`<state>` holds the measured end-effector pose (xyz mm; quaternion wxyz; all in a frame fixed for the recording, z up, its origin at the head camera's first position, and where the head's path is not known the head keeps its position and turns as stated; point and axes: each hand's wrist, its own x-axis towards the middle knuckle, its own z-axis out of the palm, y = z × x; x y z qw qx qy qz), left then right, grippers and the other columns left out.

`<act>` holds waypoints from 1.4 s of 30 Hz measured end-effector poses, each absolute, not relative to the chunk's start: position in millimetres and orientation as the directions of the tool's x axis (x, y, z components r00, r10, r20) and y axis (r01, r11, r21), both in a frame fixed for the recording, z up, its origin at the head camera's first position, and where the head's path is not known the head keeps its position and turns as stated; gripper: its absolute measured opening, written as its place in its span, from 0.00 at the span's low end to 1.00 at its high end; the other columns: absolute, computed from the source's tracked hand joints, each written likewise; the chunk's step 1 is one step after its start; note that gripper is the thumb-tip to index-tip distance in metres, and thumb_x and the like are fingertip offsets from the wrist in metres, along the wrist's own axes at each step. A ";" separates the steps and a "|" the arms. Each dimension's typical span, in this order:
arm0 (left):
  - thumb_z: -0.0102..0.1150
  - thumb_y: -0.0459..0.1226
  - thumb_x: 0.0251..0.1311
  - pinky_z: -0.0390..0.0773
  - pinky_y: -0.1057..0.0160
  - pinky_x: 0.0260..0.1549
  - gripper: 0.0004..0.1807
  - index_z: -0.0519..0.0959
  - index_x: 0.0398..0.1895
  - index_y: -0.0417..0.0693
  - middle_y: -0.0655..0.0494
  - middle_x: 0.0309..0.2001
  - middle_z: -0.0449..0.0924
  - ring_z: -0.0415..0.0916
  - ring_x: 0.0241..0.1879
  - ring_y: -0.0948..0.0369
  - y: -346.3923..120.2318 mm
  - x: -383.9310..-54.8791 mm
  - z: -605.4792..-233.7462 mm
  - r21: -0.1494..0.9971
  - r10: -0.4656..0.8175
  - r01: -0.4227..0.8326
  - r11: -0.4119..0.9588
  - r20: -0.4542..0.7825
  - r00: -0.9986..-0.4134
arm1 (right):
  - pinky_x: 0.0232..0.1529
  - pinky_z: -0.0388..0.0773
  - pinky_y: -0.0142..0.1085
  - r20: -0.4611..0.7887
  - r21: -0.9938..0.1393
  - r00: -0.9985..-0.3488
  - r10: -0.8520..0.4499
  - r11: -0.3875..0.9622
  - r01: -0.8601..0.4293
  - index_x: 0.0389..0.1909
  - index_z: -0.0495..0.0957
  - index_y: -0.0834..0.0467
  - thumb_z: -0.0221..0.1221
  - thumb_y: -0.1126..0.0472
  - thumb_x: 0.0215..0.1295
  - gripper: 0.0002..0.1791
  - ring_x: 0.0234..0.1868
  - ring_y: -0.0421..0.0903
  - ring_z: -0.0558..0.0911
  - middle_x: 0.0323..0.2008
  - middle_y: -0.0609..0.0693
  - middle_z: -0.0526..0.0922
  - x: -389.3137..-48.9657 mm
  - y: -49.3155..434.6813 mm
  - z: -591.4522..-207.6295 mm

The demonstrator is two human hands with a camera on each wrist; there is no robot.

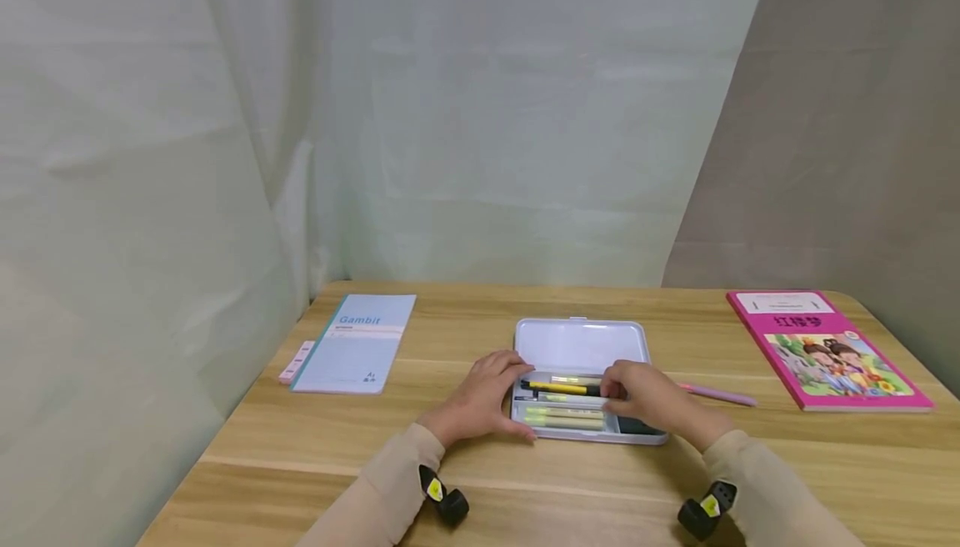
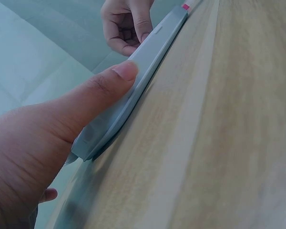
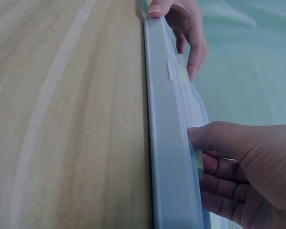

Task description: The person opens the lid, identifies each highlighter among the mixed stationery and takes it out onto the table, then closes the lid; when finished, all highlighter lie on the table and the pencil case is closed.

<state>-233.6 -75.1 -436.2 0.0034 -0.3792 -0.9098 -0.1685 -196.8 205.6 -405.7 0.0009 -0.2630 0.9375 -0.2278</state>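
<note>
A white pencil case (image 1: 570, 436) lies open at the middle of the wooden table (image 1: 555, 497), its lid (image 1: 581, 343) folded back on the far side. The left hand (image 1: 491, 393) grips the case's left end, thumb against the near wall and fingers over the edge. The right hand (image 1: 645, 393) reaches into the case, fingers curled at the black end of a yellow-and-black pen (image 1: 562, 388); whether they grip it cannot be told. Yellowish pens (image 1: 564, 419) fill the near-left compartment. A pinkish-purple pen (image 1: 718, 395) lies right of the case, a Gambit notebook (image 1: 360, 347) far left, and a magenta-edged book (image 1: 828, 355) at right.
</note>
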 end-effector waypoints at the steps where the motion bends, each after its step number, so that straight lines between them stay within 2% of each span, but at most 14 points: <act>1: 0.69 0.66 0.38 0.55 0.51 0.72 0.52 0.67 0.67 0.51 0.55 0.66 0.65 0.56 0.71 0.55 -75.4 -233.5 -436.4 0.302 0.688 0.691 0.656 0.136 -0.713 | 0.26 0.70 0.26 0.113 -0.425 -0.861 -0.496 0.759 -0.493 0.26 0.77 0.54 0.68 0.65 0.53 0.08 0.26 0.32 0.68 0.24 0.40 0.72 -197.0 205.1 -404.9; 16: 0.68 0.67 0.38 0.56 0.50 0.72 0.53 0.67 0.68 0.51 0.55 0.67 0.64 0.56 0.71 0.55 -76.1 -233.6 -437.8 0.303 0.692 0.694 0.653 0.134 -0.710 | 0.26 0.70 0.26 0.047 -0.456 -0.865 -0.500 0.759 -0.464 0.25 0.76 0.55 0.68 0.64 0.54 0.08 0.26 0.34 0.68 0.23 0.41 0.72 -198.6 203.7 -399.6; 27: 0.69 0.66 0.38 0.57 0.50 0.71 0.53 0.67 0.67 0.50 0.55 0.65 0.65 0.57 0.70 0.54 -76.0 -233.2 -437.5 0.297 0.689 0.697 0.653 0.147 -0.709 | 0.27 0.71 0.26 0.090 -0.467 -0.857 -0.507 0.739 -0.486 0.26 0.77 0.55 0.67 0.65 0.55 0.07 0.26 0.31 0.69 0.24 0.41 0.74 -198.1 207.8 -396.4; 35: 0.69 0.66 0.38 0.58 0.50 0.71 0.52 0.68 0.66 0.51 0.55 0.66 0.65 0.57 0.70 0.54 -76.4 -232.7 -437.7 0.305 0.685 0.693 0.653 0.153 -0.712 | 0.29 0.73 0.26 0.133 -0.398 -0.844 -0.520 0.752 -0.525 0.27 0.78 0.56 0.66 0.65 0.55 0.05 0.28 0.32 0.70 0.25 0.41 0.75 -200.0 216.6 -384.0; 42: 0.69 0.67 0.38 0.57 0.51 0.72 0.52 0.67 0.67 0.51 0.55 0.66 0.65 0.57 0.70 0.55 -76.0 -232.7 -437.3 0.305 0.686 0.692 0.655 0.144 -0.713 | 0.30 0.74 0.27 0.098 -0.387 -0.870 -0.483 0.787 -0.481 0.28 0.79 0.54 0.66 0.64 0.56 0.05 0.28 0.34 0.70 0.25 0.40 0.75 -197.2 225.0 -373.2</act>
